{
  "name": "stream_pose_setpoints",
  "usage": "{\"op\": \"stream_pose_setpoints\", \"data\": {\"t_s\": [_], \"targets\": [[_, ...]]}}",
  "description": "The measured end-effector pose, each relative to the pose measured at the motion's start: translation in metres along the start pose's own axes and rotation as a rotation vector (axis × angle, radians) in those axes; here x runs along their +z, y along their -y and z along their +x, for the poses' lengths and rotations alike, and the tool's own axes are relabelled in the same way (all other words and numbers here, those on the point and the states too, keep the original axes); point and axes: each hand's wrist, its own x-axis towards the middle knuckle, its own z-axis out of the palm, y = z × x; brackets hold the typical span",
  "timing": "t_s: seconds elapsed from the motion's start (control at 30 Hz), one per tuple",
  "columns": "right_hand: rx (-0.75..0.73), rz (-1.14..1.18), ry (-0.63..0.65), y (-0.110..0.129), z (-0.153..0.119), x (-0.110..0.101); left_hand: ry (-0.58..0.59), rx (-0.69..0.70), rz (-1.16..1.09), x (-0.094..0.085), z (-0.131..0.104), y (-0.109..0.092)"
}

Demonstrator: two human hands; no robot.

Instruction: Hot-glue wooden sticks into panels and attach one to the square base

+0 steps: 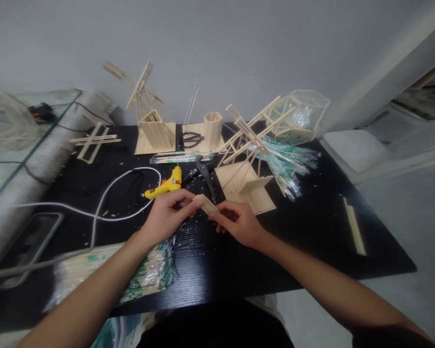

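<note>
Between my two hands is a small panel of short wooden sticks point(206, 204) lying side by side, held above the black table. My left hand point(171, 212) pinches its left end, thumb on top. The right end is gripped by the fingers of my right hand point(238, 221). Just behind my left hand lies a yellow glue gun point(169, 182). Pliers with dark handles point(205, 175) lie behind the panel. To the right rear stands a windmill-like stick model point(248, 133) on a square stick base point(246, 186), with a small upright panel on it.
More stick models point(155, 130) and a round stick holder point(212, 131) stand along the back. Wrapped stick packs lie at front left point(152, 270) and back right point(290, 166). A white cable point(121, 217) loops across the left. Loose sticks point(354, 227) lie at right.
</note>
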Motion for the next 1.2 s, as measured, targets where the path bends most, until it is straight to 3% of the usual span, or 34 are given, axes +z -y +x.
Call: {"op": "stream_pose_setpoints", "data": {"t_s": [0.27, 0.43, 0.57, 0.87, 1.07, 1.2], "targets": [[-0.182, -0.193, -0.019, 0.005, -0.002, 0.001, 0.089, 0.148, 0.106, 0.000, -0.001, 0.007], [-0.219, -0.217, -0.033, 0.002, -0.002, 0.002, 0.105, 0.194, 0.137, 0.001, -0.001, 0.009], [-0.167, -0.158, -0.043, 0.001, -0.002, 0.002, 0.117, 0.195, 0.147, 0.000, -0.001, 0.009], [0.022, 0.276, -0.147, -0.001, 0.011, -0.005, 0.102, 0.105, 0.152, 0.000, -0.001, 0.008], [0.057, 0.333, -0.094, -0.003, 0.012, -0.006, 0.124, 0.025, 0.107, 0.002, -0.002, 0.007], [0.072, 0.343, -0.070, -0.003, 0.010, -0.004, 0.226, 0.029, 0.123, 0.002, -0.002, 0.001]]}}
